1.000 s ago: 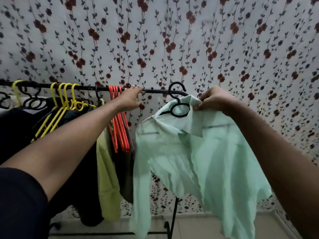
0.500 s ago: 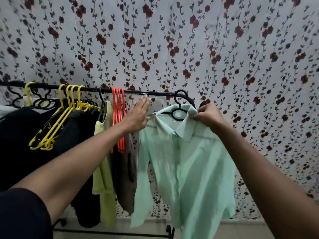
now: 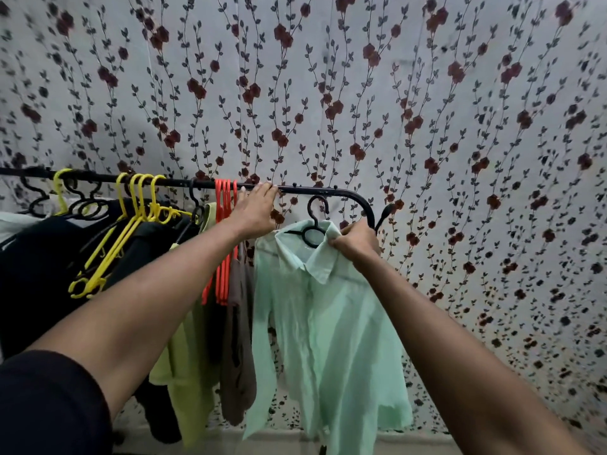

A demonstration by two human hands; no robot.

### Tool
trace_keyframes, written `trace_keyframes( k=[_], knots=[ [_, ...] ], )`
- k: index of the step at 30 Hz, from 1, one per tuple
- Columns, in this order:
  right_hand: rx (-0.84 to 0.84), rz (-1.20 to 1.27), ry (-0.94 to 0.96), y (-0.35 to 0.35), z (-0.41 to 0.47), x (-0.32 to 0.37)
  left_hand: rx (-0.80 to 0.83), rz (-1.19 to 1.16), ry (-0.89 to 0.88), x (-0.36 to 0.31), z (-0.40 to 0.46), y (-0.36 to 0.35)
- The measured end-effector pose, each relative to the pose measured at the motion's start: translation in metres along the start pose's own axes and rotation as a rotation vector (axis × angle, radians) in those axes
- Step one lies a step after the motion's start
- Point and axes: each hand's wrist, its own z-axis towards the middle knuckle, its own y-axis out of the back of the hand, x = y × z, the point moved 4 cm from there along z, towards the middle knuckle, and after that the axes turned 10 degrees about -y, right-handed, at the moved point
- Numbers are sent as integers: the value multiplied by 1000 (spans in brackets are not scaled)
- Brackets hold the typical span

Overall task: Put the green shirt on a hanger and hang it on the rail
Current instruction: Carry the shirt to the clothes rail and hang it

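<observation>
**Hooking the shirt onto the rail**

The right hand [image 3: 356, 239] pinches the collar of the green shirt [image 3: 323, 326] together with the black hanger [image 3: 312, 229], whose hook sits just under the rail [image 3: 305, 191] and does not yet look seated. The left hand [image 3: 254, 213] reaches up beside it, fingers straight, their tips resting on the rail, the orange hangers [image 3: 225, 244] at its far side. To finish cleanly, lift the hook above the bar in the gap between the two hands, lower it on, and only then loosen the pinch. The hanger's arms are buried under fabric, so whether both shoulders sit properly cannot be told. The shirt's hem runs out of view below.
</observation>
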Motion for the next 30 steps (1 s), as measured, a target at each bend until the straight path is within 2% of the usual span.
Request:
trace_keyframes(
  k=[5, 18, 24, 30],
  knots=[
    [-31, -39, -49, -19, 16, 17, -65, -15, 3, 2, -2, -5],
    [-120, -77, 32, -15, 20, 70, -41, -23, 1, 3, -6, -8],
    [-50, -109, 106, -3, 10, 70, 8, -22, 15, -2, -6, -8],
    [3, -108, 98, -10, 2, 45, 77, -58, 16, -5, -4, -1]
  ],
)
